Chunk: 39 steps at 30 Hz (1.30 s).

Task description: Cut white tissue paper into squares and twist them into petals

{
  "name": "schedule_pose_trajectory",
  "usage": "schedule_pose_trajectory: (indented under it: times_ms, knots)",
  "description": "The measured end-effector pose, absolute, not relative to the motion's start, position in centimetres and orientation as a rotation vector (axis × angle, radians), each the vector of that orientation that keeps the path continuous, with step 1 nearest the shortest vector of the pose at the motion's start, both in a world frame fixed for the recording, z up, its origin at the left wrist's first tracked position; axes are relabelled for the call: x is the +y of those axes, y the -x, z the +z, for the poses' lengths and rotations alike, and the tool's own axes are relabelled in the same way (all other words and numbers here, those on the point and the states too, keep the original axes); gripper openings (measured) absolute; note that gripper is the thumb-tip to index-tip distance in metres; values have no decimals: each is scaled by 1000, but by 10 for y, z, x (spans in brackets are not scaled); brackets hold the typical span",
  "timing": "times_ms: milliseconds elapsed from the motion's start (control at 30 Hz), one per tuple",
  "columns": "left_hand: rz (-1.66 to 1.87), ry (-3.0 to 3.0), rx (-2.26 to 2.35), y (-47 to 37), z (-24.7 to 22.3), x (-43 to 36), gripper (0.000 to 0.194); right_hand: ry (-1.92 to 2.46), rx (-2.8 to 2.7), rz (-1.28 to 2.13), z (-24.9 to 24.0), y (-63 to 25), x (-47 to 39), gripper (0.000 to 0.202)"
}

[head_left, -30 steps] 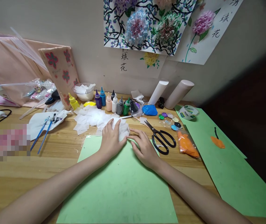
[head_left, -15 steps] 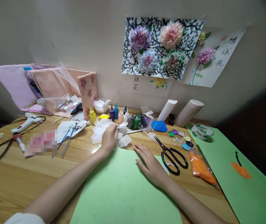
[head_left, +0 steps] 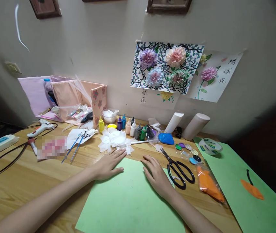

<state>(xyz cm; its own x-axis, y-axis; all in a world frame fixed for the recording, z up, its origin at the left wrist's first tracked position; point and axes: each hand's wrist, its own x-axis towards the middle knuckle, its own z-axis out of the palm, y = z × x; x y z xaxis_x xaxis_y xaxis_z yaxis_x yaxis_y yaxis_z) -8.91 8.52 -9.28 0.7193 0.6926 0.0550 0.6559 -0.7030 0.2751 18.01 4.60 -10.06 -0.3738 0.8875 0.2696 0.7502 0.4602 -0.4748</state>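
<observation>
Left hand (head_left: 107,166) withdrawn, bowl (head_left: 109,120) holding paper (head_left: 110,113), apparently

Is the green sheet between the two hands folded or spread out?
Spread out: the green sheet lies flat on the wooden table, with no fold visible.

On the table (head_left: 31,191) we record, by clock from the middle of the front sheet (head_left: 133,200): at twelve, paper pieces (head_left: 115,139), squeeze bottles (head_left: 133,130) behind; at two, scissors (head_left: 171,160), a tape roll (head_left: 209,147) beyond on the side sheet (head_left: 230,168); at three, a bag (head_left: 208,184); at ten, paintbrushes (head_left: 77,149), a glue gun (head_left: 39,128) beyond.
</observation>
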Motion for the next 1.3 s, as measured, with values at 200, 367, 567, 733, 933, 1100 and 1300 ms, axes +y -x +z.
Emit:
schedule_pose_trajectory:
  times_ms: [200, 367, 567, 733, 933, 1100, 1300]
  knots:
    - [332, -2756, 1339, 91, -93, 102, 53, 1435, -2152, 261, -103, -180, 48, 28]
    - [563, -2875, 1315, 27, -76, 102, 29, 1713, -1911, -198, -106, -184, 57, 26]
    - [454, -2928, 854, -61, -88, 133, 38, 1874, -1799, -419, -112, -197, 67, 29]
    - [469, -2922, 821, -87, -98, 152, 38, 2031, -1734, -291, -118, -211, 75, 25]
    - [582, -2898, 950, -58, -89, 133, 37, 2009, -1717, -228, -117, -214, 77, 24]
    - [757, -2728, 1708, 12, -79, 110, 39, 1989, -1705, -230, -116, -215, 83, 29]
    - [779, -2529, 2072, 73, -89, 102, 32, 1656, -1772, -32, -106, -206, 96, 41]
